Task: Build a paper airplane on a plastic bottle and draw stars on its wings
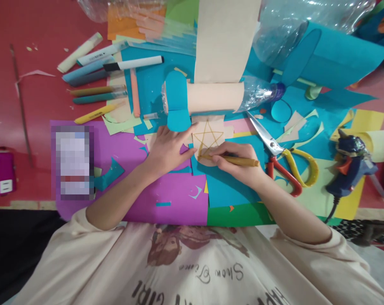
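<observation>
My right hand (238, 163) is closed around a mustard-yellow marker (244, 161), its tip down at the lower left of a star outline. The yellow-brown star (208, 132) is drawn on a small cream paper piece (219, 123). Fingers spread, my left hand (169, 148) lies at the left edge of that paper, thumb and forefinger pointing toward it. Just beyond is a plastic bottle (258, 94) on its side, wrapped in cream paper (215, 96) with blue paper (176, 101) at its left end.
Scissors (276, 148) with red and yellow handles lie open right of my hand, near a blue glue gun (350, 165). Several markers (98, 91) lie at the upper left. A blurred phone-like object (73, 163) is at the left; a blue paper roll (344, 55) is upper right. Paper scraps surround everything.
</observation>
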